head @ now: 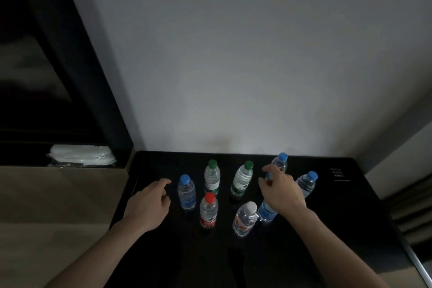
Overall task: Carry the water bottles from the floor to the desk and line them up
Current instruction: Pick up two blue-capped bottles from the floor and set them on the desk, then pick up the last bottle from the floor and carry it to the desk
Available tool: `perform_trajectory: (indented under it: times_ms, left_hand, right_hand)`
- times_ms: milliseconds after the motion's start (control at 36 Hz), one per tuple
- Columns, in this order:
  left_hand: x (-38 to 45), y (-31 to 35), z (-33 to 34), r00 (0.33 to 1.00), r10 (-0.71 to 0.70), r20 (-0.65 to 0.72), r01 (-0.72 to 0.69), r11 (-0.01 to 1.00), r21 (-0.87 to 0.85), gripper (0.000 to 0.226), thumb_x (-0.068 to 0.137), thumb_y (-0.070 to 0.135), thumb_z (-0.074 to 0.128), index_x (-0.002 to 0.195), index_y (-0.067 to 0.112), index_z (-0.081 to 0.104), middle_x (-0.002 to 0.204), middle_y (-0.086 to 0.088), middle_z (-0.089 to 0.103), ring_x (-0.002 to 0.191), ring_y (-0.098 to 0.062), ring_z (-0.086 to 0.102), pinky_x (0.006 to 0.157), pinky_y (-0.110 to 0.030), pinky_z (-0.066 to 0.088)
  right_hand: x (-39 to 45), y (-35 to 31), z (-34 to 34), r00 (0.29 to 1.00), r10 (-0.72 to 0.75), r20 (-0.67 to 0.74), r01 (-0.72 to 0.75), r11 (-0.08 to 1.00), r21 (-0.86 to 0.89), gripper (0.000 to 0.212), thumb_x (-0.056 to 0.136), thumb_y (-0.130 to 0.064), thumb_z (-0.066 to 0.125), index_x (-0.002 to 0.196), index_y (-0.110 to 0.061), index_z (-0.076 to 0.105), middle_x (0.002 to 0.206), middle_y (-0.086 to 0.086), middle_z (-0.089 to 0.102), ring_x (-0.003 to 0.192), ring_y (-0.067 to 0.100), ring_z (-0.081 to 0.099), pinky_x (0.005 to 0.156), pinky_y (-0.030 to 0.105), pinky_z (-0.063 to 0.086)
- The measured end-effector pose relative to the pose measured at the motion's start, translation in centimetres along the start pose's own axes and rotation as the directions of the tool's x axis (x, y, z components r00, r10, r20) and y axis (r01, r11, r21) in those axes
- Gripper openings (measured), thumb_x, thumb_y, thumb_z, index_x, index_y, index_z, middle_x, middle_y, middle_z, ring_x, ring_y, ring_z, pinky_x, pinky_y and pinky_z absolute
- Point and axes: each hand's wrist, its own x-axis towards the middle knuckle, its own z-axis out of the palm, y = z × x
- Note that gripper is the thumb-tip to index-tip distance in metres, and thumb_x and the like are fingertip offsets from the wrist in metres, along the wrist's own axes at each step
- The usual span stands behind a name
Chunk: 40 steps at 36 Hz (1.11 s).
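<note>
Water bottles (209, 210): eight upright on dark worktop (339, 217), clustered, not yet aligned. Right hand (281, 190) apparently grips one blue-capped bottle (266, 211) to reposition it; dim view. Left hand (149, 203) loose, holding nothing, beside cluster.

Eight bottles stand upright on the tabletop (327, 229), which butts against the wall (233, 65) behind. Three form a back row (212, 175), with one further right (307, 183). One stands at the left (186, 192). Three stand nearer, the rightmost (266, 211) seemingly under the right hand (281, 190). The left hand (149, 203) lies left of them all.
</note>
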Motion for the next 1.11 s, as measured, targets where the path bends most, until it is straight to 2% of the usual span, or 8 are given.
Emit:
perform_trajectory:
  times_ms: [83, 194, 250, 361, 556, 667, 944, 1111]
  left_hand:
    - [-3.5, -2.6, -1.3, 0.999, 0.001, -0.050, -0.004, 0.998, -0.063, 0.043, 0.096, 0.035, 0.055, 0.138, 0.039, 0.048, 0.112, 0.022, 0.058, 0.076, 0.001, 0.057, 0.064, -0.018, 0.040]
    - [-8.8, -8.2, -3.0, 0.997, -0.040, -0.070, 0.035, 0.997, -0.065, 0.042, 0.093, 0.038, 0.058, 0.134, 0.045, 0.049, 0.108, 0.024, 0.064, 0.068, 0.005, 0.052, 0.059, -0.012, 0.033]
    - [-11.7, -11.6, -3.9, 0.995, -0.063, -0.083, 0.056, 0.995, -0.080, 0.042, 0.090, 0.039, 0.060, 0.130, 0.046, 0.052, 0.106, 0.021, 0.067, 0.072, 0.003, 0.057, 0.060, -0.010, 0.036]
    - [-17.9, -19.2, -5.4, 0.989, -0.104, -0.109, 0.096, 0.993, -0.074, 0.040, 0.083, 0.040, 0.062, 0.122, 0.040, 0.058, 0.114, 0.015, 0.067, 0.090, -0.011, 0.069, 0.074, -0.029, 0.055]
    - [-29.1, -32.8, -8.7, 0.941, -0.308, -0.142, 0.303, 0.951, -0.056, 0.050, 0.083, 0.034, 0.066, 0.132, 0.033, 0.057, 0.137, 0.010, 0.051, 0.121, -0.017, 0.058, 0.098, -0.026, 0.046]
    - [-34.4, -39.1, -10.7, 0.909, -0.397, -0.129, 0.394, 0.918, -0.050, 0.055, 0.087, 0.039, 0.060, 0.140, 0.035, 0.047, 0.151, 0.012, 0.036, 0.135, -0.013, 0.043, 0.107, -0.025, 0.037]
    - [-43.0, -51.2, -16.1, 0.759, -0.612, -0.222, 0.599, 0.790, -0.129, 0.056, 0.089, 0.044, 0.059, 0.143, 0.034, 0.044, 0.159, 0.009, 0.025, 0.141, -0.017, 0.036, 0.112, -0.032, 0.036]
    - [-45.2, -59.5, -18.9, 0.676, -0.692, -0.253, 0.688, 0.716, -0.121, 0.058, 0.090, 0.050, 0.056, 0.144, 0.038, 0.041, 0.161, 0.010, 0.021, 0.142, -0.017, 0.035, 0.113, -0.030, 0.034]
  right_hand:
    - [-2.7, -5.2, 1.2, 0.989, -0.151, 0.005, 0.150, 0.987, 0.060, 0.031, 0.092, -0.038, 0.054, 0.122, -0.036, 0.049, 0.087, -0.010, 0.068, 0.072, 0.009, 0.065, 0.066, 0.034, 0.055]
    - [-7.3, -12.8, 4.9, 0.938, -0.341, 0.058, 0.334, 0.937, 0.106, 0.029, 0.091, -0.036, 0.055, 0.119, -0.035, 0.055, 0.097, -0.011, 0.070, 0.087, 0.012, 0.067, 0.078, 0.034, 0.054]
    - [-9.7, -16.3, 7.6, 0.901, -0.415, 0.125, 0.404, 0.909, 0.104, 0.029, 0.090, -0.038, 0.056, 0.119, -0.036, 0.055, 0.100, -0.014, 0.069, 0.095, 0.010, 0.066, 0.081, 0.026, 0.049]
    - [-14.5, -23.3, 13.6, 0.783, -0.542, 0.307, 0.535, 0.837, 0.115, 0.040, 0.091, -0.044, 0.055, 0.130, -0.037, 0.052, 0.126, -0.013, 0.061, 0.111, 0.010, 0.061, 0.093, 0.025, 0.047]
    - [-22.9, -36.1, 23.2, 0.571, -0.644, 0.509, 0.686, 0.715, 0.136, 0.052, 0.094, -0.042, 0.053, 0.144, -0.034, 0.040, 0.146, -0.009, 0.042, 0.133, 0.018, 0.043, 0.107, 0.034, 0.040]
    - [-27.0, -42.6, 27.1, 0.478, -0.686, 0.548, 0.758, 0.638, 0.136, 0.062, 0.093, -0.042, 0.053, 0.151, -0.031, 0.033, 0.159, -0.008, 0.026, 0.145, 0.017, 0.029, 0.115, 0.029, 0.029]
    - [-32.4, -58.1, 35.4, 0.254, -0.721, 0.644, 0.900, 0.420, 0.116, 0.069, 0.091, -0.044, 0.053, 0.154, -0.028, 0.028, 0.165, -0.003, 0.017, 0.149, 0.021, 0.022, 0.120, 0.029, 0.020]
    - [-34.1, -67.4, 41.2, 0.159, -0.733, 0.662, 0.916, 0.359, 0.177, 0.069, 0.092, -0.046, 0.053, 0.154, -0.027, 0.028, 0.165, 0.000, 0.017, 0.149, 0.022, 0.021, 0.121, 0.033, 0.021]
